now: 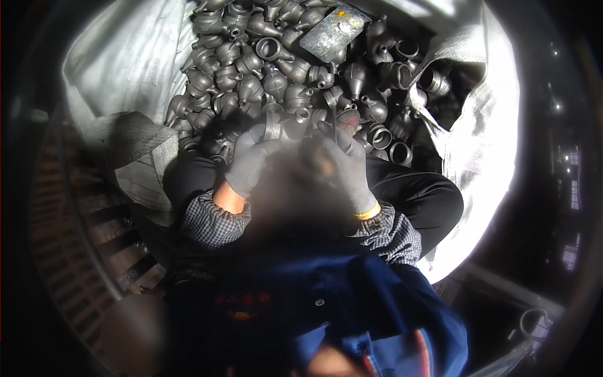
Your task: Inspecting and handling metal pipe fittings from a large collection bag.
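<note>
My left hand [251,162], in a pale grey glove, is closed around a grey metal fitting [274,125] with a ribbed, thread-like end. My right hand [349,168], gloved alike with a yellow cuff edge, is closed on a slim, dark metal tool [334,114] that points away from me. A blurred patch lies between the hands, so I cannot tell whether the tool touches the fitting. Just beyond my right hand sits a fitting with a reddish patch [348,120]. Many similar bulb-shaped grey metal fittings [275,83] are heaped in front of both hands.
A large white woven sack [487,125] surrounds the heap, its folded wall [129,69] rising at the left. On the far part of the heap rests a flat grey metal plate [333,34] with an orange spot. Slatted wooden pallets [63,207] stand at the left.
</note>
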`<state>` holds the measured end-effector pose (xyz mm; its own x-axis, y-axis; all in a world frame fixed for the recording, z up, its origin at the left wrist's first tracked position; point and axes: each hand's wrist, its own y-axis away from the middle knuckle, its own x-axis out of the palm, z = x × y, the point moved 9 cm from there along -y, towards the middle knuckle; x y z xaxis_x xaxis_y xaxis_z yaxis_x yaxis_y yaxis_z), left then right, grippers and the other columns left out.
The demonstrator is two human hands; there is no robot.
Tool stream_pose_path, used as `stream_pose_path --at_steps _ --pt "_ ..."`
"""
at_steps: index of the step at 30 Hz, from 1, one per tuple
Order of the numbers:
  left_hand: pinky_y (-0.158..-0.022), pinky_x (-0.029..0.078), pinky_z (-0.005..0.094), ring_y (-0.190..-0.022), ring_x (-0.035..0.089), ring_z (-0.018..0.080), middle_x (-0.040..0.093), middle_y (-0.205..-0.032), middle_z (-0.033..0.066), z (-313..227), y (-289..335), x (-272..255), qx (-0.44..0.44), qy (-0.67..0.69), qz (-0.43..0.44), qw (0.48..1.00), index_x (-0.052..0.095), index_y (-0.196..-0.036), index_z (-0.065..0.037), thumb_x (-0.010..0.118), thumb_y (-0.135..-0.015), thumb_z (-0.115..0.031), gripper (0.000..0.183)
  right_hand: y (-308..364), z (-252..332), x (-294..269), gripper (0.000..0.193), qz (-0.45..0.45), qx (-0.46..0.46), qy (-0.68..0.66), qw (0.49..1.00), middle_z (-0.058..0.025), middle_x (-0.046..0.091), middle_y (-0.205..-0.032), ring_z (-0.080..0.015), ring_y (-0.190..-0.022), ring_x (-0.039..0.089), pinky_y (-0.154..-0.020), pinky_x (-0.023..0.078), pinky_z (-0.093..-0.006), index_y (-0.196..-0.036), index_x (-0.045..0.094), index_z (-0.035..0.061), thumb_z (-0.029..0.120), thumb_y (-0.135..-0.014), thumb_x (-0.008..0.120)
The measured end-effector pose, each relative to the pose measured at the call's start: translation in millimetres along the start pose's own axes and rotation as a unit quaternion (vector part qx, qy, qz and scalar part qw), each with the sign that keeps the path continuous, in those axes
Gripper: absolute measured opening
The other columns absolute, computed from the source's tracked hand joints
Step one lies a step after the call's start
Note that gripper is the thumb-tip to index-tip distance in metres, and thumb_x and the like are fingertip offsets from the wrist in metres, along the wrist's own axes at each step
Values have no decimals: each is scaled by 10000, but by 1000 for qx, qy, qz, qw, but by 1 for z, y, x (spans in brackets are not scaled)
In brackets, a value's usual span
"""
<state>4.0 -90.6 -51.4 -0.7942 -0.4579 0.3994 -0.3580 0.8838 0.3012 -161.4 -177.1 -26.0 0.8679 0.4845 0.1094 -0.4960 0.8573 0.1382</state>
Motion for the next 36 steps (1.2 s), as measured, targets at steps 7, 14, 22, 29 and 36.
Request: stream_pose_path --at_steps 7,14,22,29,36 --pt "-562 522 242 -762 641 121 644 -893 50 -4 1 4 -3 -37 -10 999 619 -978 -14 595 -800 -10 180 -2 10 20 454 62 -40 58 996 -87 639 -1025 -115 -958 576 -859 446 -253 -1236 529 -41 101 -819 639" --pt "-532 475 219 -673 612 96 630 -827 37 5 0 10 -15 -74 7 997 603 -917 -19 637 -763 1 159 -1 16 31 542 101 -82 144 981 -153 577 -1205 -165 -1161 520 -992 382 -283 -1275 486 -58 85 -782 660" --pt "-554 464 207 -631 572 63 616 -784 20 2 -2 23 71 -199 47 976 581 -909 -2 672 -740 14 193 -2 13 19 463 55 -62 172 982 -120 647 -1035 -127 -966 590 -864 453 -268 -1217 545 -34 127 -798 661" --pt "-559 474 205 -644 599 73 621 -782 21 12 -5 18 26 -143 46 988 576 -925 -2 667 -749 11 199 -2 15 22 413 43 -110 159 980 -81 636 -893 -102 -836 571 -777 468 -265 -1152 573 -57 130 -797 674" --pt "-877 461 299 -1032 560 213 545 -1119 116 -19 5 39 237 -307 61 920 549 -1219 -25 684 -722 -4 515 -8 5 -5 73 -32 -44 17 998 51 577 -755 -18 -668 490 -608 417 -182 -872 613 20 86 -848 634"
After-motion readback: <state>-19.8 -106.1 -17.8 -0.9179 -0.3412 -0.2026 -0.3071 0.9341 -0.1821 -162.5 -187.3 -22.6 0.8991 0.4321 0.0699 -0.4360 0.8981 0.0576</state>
